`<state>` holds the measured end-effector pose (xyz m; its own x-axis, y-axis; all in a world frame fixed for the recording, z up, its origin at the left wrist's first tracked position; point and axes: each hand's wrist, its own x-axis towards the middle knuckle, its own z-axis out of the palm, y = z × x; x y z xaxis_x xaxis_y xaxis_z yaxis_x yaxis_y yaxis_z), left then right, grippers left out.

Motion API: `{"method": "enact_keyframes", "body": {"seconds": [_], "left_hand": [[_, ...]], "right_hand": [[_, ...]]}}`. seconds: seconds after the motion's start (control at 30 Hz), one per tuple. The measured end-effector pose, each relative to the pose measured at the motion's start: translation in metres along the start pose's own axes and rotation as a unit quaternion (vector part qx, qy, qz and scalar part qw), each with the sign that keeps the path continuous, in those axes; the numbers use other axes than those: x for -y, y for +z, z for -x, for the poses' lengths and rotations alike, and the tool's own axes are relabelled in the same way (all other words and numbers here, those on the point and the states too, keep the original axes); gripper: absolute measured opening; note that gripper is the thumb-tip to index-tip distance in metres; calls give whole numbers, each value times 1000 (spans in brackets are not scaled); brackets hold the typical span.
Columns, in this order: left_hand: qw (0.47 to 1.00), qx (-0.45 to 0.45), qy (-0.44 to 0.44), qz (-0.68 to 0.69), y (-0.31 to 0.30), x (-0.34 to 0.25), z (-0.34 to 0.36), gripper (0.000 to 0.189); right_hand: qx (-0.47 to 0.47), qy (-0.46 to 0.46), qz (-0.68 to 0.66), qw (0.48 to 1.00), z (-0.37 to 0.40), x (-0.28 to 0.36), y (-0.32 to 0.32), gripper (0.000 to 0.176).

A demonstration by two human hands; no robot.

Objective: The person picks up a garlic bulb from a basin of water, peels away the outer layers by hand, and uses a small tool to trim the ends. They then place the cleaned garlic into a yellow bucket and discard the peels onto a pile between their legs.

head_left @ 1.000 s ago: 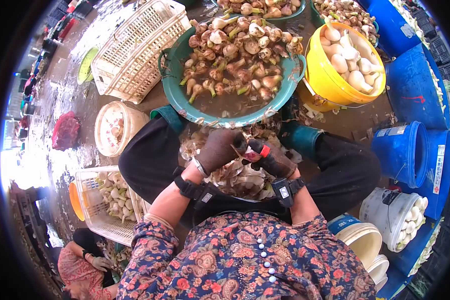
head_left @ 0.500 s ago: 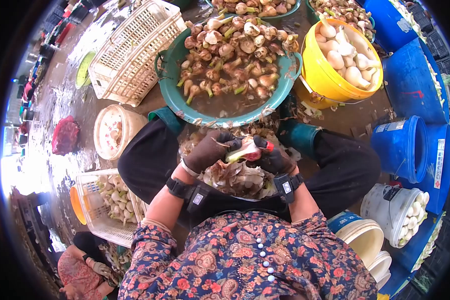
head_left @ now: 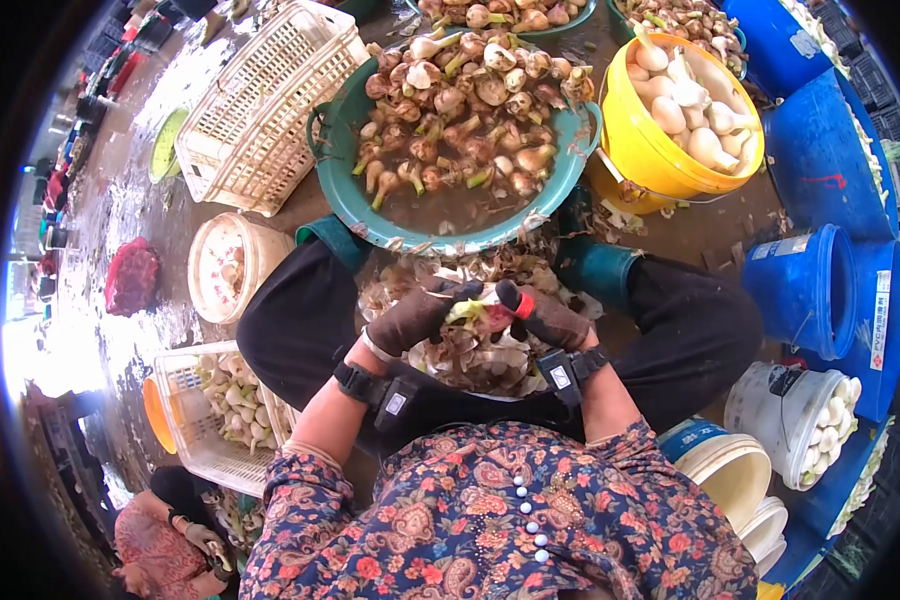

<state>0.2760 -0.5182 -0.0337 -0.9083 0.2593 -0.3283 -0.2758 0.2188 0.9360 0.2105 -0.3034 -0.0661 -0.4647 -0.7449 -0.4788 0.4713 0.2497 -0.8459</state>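
Between my two gloved hands is a garlic bulb (head_left: 494,317) with reddish-purple skin and a pale green stem. My left hand (head_left: 415,318) is closed, pinching its stem side. On the other side, the fingers of my right hand (head_left: 553,320), with a red band on one, are closed on the bulb. Loose papery peelings (head_left: 482,362) heap up in my lap below. Just beyond my hands stands a green basin (head_left: 440,240) of murky water, with unpeeled garlic bulbs (head_left: 460,110) piled in it.
Right of the basin stands a yellow bucket (head_left: 635,165) of peeled white bulbs. White crates (head_left: 270,110) lie at left, near a white tub (head_left: 205,265). Blue buckets (head_left: 795,295) and a white bucket (head_left: 770,415) line the right. Another person (head_left: 160,550) sits at lower left.
My hands have shifted slightly, and the fingertips now meet closer over the bulb. My right hand has tilted, covering more of it. The other person's hands have moved a little.
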Motion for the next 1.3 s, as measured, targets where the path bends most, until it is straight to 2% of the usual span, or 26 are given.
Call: {"method": "enact_keyframes", "body": {"seconds": [0.03, 0.13, 0.27, 0.3, 0.33, 0.37, 0.4, 0.43, 0.47, 0.53, 0.57, 0.6, 0.63, 0.67, 0.7, 0.73, 0.77, 0.8, 0.83, 0.87, 0.9, 0.93, 1.0, 1.1, 1.17, 1.3], "left_hand": [[966, 2, 185, -182, -6, 12, 3, 35], [912, -22, 292, -287, -5, 13, 7, 49], [902, -127, 337, -240, 3, 9, 16, 52], [916, -153, 318, -190, 8, 26, 17, 62], [916, -151, 319, -190, 14, 28, 18, 62], [936, -196, 285, -59, 21, 29, 18, 70], [937, -238, 245, 73, 24, 30, 17, 78], [947, -241, 211, 16, 20, 25, 15, 85], [947, -240, 212, 16, 21, 21, 13, 85], [930, -294, 168, 139, 28, 11, 5, 82], [919, -325, 201, 99, 33, 7, 1, 77], [919, -323, 203, 97, 32, 10, -2, 77], [916, -355, 172, 69, 31, 14, -6, 76], [910, -387, 141, 42, 31, 17, -9, 74], [910, -352, 187, 110, 32, 20, -12, 65], [876, -404, 212, -158, 21, 29, -18, 53], [936, -343, 73, 26, 10, 21, -21, 46], [941, -258, -71, 207, 2, 12, -22, 40], [877, -307, -152, 336, 8, -19, -24, 34], [877, -307, -154, 335, 14, -18, -23, 34], [931, -344, -54, 105, 19, -17, -21, 36], [922, -359, 50, -133, 22, -15, -20, 38], [911, -351, 137, -171, 32, -14, -23, 42], [920, -327, 103, -187, 39, -30, -23, 32], [919, -352, 146, -107, 39, -21, -30, 20], [904, -352, 175, -166, 36, -17, -29, 13]], "right_hand": [[9, -12, 23, 1000, 6, 14, 4, 55], [13, -15, 4, 1000, 12, 25, 10, 47], [63, -60, -116, 989, 5, 7, 9, 42], [9, -212, 6, 977, 5, 6, 10, 41], [-45, -355, 128, 925, 5, 8, 12, 41], [-98, -484, 245, 835, 5, 9, 15, 42], [-99, -484, 245, 834, 4, 10, 18, 42], [-11, -357, -19, 934, 2, 12, 22, 42], [79, -193, -282, 937, 1, 13, 25, 42], [80, -184, -302, 932, -2, 6, 30, 38], [53, -273, -262, 924, -4, 1, 33, 38], [25, -358, -220, 907, -8, -3, 37, 39], [213, -216, -556, 774, -9, 16, 40, 42], [189, -161, -614, 749, -16, 2, 35, 47], [124, -158, -605, 771, -12, 2, 38, 47], [60, -155, -592, 789, -8, 5, 40, 48], [61, -158, -593, 788, -11, 0, 36, 48], [74, -167, -593, 784, -17, -10, 29, 48], [85, -175, -594, 780, -22, -19, 23, 47], [83, -174, -596, 779, -23, -25, 20, 47], [74, -169, -594, 783, -25, -31, 17, 44], [66, -164, -591, 787, -28, -32, 15, 42], [61, -107, -600, 791, -33, -35, 15, 37], [84, -203, -510, 831, -38, -45, 19, 31], [65, -168, -514, 839, -32, -32, 21, 31], [73, -158, -537, 825, -34, -40, 22, 33]]}}
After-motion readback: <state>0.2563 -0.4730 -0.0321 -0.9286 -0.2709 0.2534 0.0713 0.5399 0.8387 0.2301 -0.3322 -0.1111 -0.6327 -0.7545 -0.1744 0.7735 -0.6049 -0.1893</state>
